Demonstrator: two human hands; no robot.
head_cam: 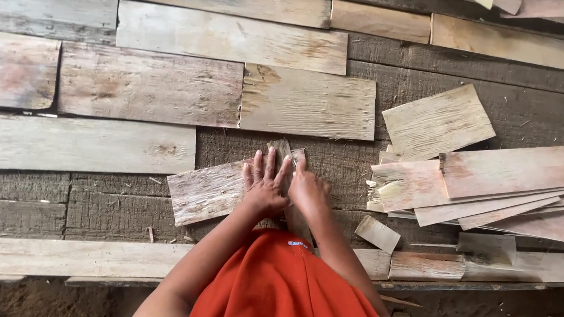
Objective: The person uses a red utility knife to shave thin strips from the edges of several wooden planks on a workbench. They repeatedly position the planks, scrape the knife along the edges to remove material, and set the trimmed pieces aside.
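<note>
Head view, hands (286,188) pressing veneer sheet (207,190), pile (492,186) right

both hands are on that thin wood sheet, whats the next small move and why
Probably slide the thin pale wood veneer sheet up against the laid sheets: left hand and right hand press it flat, yet it lies tilted in a bare gap.

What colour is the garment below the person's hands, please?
The garment is orange-red, seen in the head view.
</note>
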